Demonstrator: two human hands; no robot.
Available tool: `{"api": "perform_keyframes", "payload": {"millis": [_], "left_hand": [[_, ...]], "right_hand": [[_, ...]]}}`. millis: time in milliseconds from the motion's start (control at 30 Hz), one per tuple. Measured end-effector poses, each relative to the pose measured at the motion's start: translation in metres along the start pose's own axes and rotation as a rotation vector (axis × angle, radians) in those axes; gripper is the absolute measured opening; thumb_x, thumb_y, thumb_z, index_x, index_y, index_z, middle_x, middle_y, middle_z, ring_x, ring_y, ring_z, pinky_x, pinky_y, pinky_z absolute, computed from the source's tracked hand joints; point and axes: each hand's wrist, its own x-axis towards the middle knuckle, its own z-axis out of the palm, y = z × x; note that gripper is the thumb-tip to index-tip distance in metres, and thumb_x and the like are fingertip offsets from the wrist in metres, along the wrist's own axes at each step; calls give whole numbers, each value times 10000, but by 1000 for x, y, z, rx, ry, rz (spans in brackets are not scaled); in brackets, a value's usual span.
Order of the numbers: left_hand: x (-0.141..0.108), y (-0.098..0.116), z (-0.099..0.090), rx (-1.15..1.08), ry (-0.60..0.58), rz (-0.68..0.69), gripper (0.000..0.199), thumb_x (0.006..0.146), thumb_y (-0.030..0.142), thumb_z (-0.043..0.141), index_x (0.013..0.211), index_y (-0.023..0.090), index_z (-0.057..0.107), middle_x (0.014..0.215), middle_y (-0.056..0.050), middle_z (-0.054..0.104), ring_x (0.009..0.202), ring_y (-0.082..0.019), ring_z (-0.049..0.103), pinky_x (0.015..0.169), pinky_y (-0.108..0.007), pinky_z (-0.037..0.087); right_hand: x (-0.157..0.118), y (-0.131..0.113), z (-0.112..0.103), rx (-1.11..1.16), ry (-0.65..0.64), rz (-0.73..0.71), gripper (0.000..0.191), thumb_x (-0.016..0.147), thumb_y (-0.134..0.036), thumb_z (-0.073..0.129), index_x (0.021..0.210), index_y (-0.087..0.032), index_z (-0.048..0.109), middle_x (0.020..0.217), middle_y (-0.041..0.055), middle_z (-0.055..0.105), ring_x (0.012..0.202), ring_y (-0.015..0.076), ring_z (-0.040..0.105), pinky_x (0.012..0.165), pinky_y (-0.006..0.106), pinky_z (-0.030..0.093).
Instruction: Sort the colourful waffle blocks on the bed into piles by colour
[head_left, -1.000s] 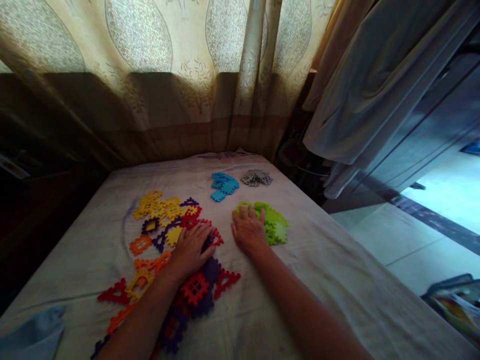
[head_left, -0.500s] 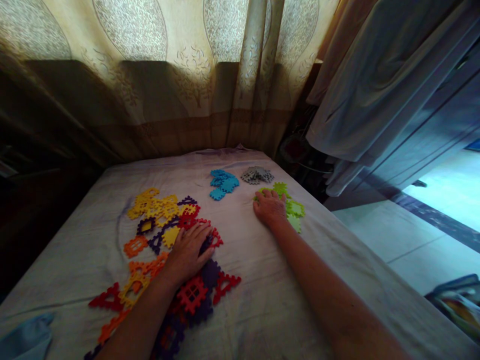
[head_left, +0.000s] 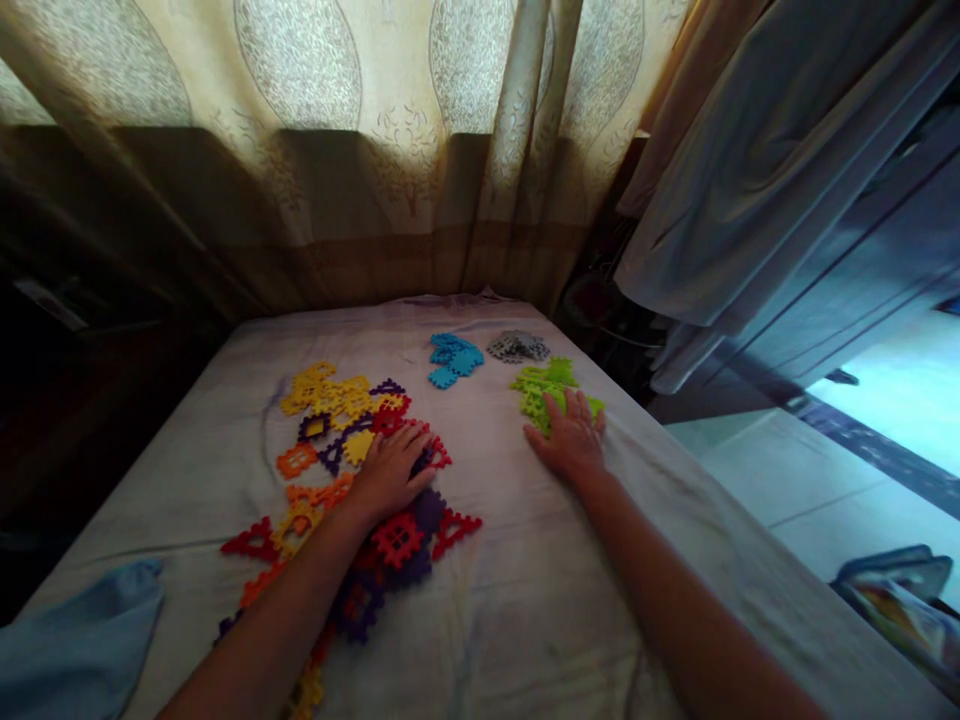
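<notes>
My left hand [head_left: 390,472] lies flat with fingers spread on the mixed pile, over red and purple pieces. My right hand [head_left: 571,440] rests, fingers apart, on the near side of the green pieces [head_left: 541,382]. Yellow pieces [head_left: 330,395] lie beyond my left hand, with an orange square [head_left: 297,460] to its left. A red window piece [head_left: 397,540] and a red triangle [head_left: 454,532] sit nearer to me. Blue pieces [head_left: 456,358] and a grey heap [head_left: 517,346] are at the far side.
The pieces lie on a sheet-covered surface [head_left: 525,600]. A curtain [head_left: 405,200] hangs behind it. Light blue cloth [head_left: 90,640] lies at the near left. Garments [head_left: 697,200] hang at the right, above a bag [head_left: 892,590] on the floor.
My right hand has moved from the left part of the green pieces to their near right side, and these now lie closer together. The view has shifted slightly; my left hand stays on the pile.
</notes>
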Motion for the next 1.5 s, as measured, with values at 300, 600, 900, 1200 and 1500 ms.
{"api": "perform_keyframes", "payload": {"millis": [300, 600, 900, 1200, 1500], "left_hand": [[-18, -15, -38, -146, 104, 14, 572, 949, 475, 435, 1439, 185, 491, 1565, -144, 418, 1466, -261, 357, 1200, -481, 274], [-188, -39, -33, 63, 60, -293, 780, 831, 666, 538, 1500, 284, 420, 1616, -134, 328, 1496, -365, 268, 1180, -625, 186], [-212, -25, 8, 48, 127, -456, 856, 797, 614, 607, 1533, 252, 360, 1621, -169, 297, 1484, -400, 266, 1165, -640, 185], [-149, -66, 2, -67, 557, -563, 552, 873, 395, 546, 1358, 131, 554, 1500, -224, 462, 1406, -350, 428, 1146, -503, 351], [-157, -84, 20, -220, 797, -447, 454, 875, 471, 515, 1195, 183, 660, 1367, -173, 593, 1262, -323, 569, 1117, -517, 414]], "right_hand": [[-2, -7, 5, 119, 76, 15, 651, 924, -461, 471, 1484, -133, 426, 1552, 213, 387, 1454, 353, 295, 1156, 603, 178], [-110, -86, -9, 328, -85, -630, 631, 895, -517, 567, 1433, -189, 528, 1504, 172, 480, 1401, 307, 399, 1147, 470, 300], [-151, -163, -17, 278, -270, -657, 809, 832, -602, 652, 1516, -242, 415, 1587, 188, 352, 1455, 348, 317, 1152, 573, 235], [-106, -170, 10, 672, -5, -266, 408, 895, -294, 521, 1258, -154, 643, 1278, 149, 663, 1193, 261, 601, 1038, 421, 463], [-145, -113, 9, 835, 206, -455, 273, 907, -262, 495, 1050, -224, 724, 1064, 91, 753, 1014, 212, 693, 954, 384, 540]]}}
